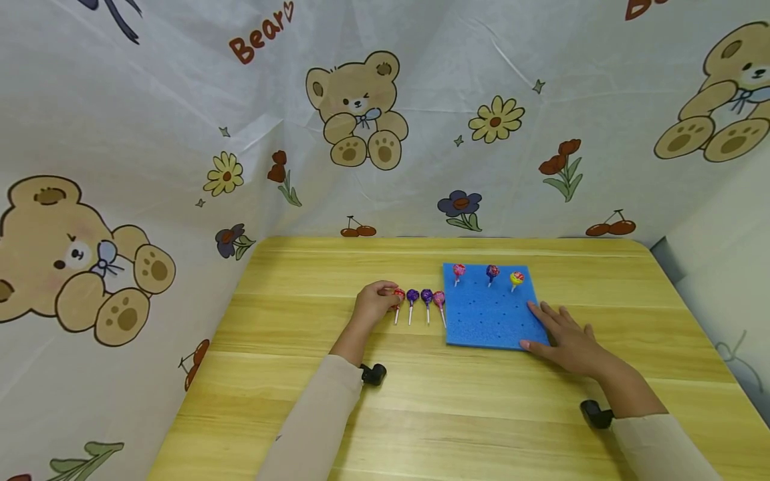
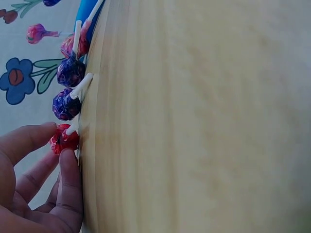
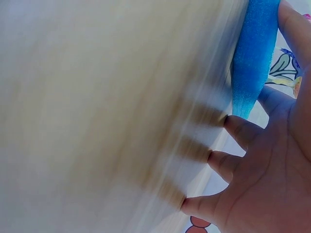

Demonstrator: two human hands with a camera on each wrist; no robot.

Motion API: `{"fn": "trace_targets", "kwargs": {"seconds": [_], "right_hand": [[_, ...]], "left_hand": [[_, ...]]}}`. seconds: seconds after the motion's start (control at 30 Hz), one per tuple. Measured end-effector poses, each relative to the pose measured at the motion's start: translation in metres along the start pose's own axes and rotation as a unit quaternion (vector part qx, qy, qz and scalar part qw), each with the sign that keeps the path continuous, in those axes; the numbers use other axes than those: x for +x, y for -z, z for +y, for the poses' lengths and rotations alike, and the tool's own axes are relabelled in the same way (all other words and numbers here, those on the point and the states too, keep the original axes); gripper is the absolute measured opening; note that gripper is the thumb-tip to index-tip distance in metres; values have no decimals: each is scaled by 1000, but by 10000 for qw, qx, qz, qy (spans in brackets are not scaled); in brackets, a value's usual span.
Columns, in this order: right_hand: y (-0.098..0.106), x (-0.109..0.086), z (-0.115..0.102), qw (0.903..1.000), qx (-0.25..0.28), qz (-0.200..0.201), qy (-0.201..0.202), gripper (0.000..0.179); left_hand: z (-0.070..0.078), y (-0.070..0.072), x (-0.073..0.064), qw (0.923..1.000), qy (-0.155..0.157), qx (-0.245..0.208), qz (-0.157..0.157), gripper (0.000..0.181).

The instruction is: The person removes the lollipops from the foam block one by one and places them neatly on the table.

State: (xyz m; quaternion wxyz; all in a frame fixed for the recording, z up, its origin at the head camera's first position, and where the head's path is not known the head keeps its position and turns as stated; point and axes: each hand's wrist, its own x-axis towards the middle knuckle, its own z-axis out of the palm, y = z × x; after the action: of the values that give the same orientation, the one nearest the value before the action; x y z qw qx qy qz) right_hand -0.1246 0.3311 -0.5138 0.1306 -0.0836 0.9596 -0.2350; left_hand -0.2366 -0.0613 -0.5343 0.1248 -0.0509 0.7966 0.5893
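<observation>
My left hand [image 1: 375, 302] pinches the wrapped head of a red lollipop [image 2: 65, 141] between thumb and finger, its white stick pointing toward me. Just right of it lie two purple lollipops [image 1: 412, 295] and a pink lollipop [image 1: 440, 298], side by side on the table. The pink one's stick touches or nearly touches a blue foam board [image 1: 487, 331] dotted with small holes. Standing in the board's far part are a pink lollipop [image 1: 459, 270], a dark purple one [image 1: 492, 271] and a yellow one [image 1: 517, 278]. Fingers spread, my right hand [image 1: 568, 341] rests at the board's right edge and near corner.
The wooden table [image 1: 457, 414] carries the board and the lollipops. Behind it and at the left hangs a white cloth [image 1: 421, 180] printed with bears and flowers. Each wrist wears a small black camera [image 1: 374, 375].
</observation>
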Motion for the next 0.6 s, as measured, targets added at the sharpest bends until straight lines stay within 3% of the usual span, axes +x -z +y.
{"fn": "trace_targets", "kwargs": {"seconds": [0.4,0.6], "right_hand": [[0,0,0,10000,18,1,27,93],[0,0,1,10000,-17,3,23,93]], "left_hand": [[3,3,-3,9998,57,177,-47,37],[6,3,-5,9973,-229,650,272,33]]}}
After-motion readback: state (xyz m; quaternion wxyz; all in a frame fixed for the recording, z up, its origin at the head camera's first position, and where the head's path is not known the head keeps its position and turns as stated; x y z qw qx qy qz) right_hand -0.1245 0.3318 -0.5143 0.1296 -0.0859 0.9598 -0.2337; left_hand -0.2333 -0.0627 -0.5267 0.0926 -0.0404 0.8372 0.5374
